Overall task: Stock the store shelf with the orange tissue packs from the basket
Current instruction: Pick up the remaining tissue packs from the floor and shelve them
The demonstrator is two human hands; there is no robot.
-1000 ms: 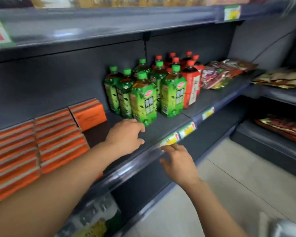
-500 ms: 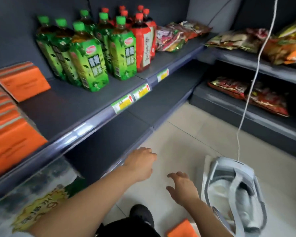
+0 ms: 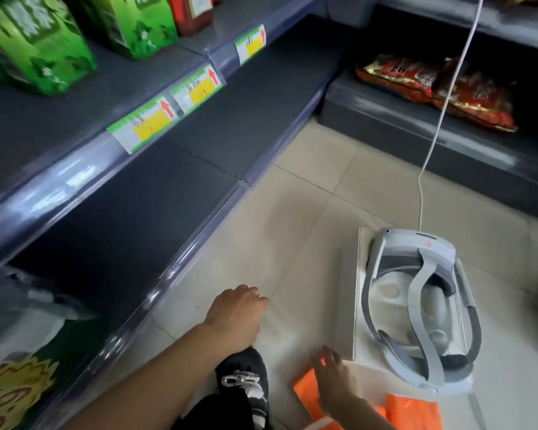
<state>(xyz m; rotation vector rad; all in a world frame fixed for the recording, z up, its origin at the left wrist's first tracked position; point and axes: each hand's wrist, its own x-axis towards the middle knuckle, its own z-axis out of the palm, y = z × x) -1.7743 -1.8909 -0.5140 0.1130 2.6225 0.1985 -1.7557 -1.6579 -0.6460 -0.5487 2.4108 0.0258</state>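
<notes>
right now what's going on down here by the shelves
A person is restocking. Their right hand is spread open over one of the orange tissue packs lying low at the bottom of the view, not yet gripping it. The left hand hangs loosely curled above the floor, holding nothing. Green bottles stand on the shelf above, and a white headset lies on the floor nearby.

Left of headset (image 3: 416, 243): bare floor (image 3: 292, 228), then bare lower shelf (image 3: 153, 206), both passable. Headset itself and cord (image 3: 435, 131) above it obstruct.
</notes>
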